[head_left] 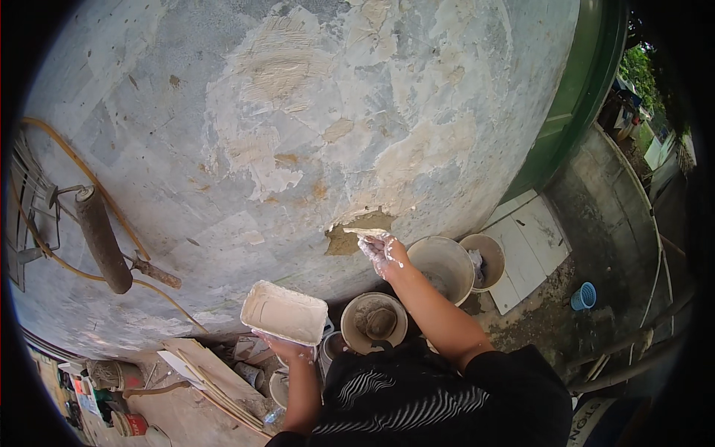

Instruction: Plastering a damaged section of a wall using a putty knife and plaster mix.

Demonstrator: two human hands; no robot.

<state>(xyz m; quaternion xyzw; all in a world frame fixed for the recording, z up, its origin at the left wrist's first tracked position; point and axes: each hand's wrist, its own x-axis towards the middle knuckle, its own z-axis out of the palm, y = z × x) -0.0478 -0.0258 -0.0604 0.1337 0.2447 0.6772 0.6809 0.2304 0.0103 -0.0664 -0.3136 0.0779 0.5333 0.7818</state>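
My left hand (287, 344) holds a rectangular, off-white plastic container (283, 305) coated with pale paste, low in front of the wall. My right hand (383, 253), smeared with white paste, grips a spreading tool (361, 232) caked in the same stuff. The tool is held at a rough, exposed grey-brown patch (340, 243) in the mottled wall (238, 164); whether it touches the surface I cannot tell. Its handle is mostly hidden by my fingers.
A paint roller (103, 238) and yellow hose (74, 160) hang at left. Buckets (439, 272) and a round bowl (350, 328) stand below. A green door (555, 112), pale tiles (532, 242) and a blue basket (583, 296) are at right. Boards (216, 372) lie lower left.
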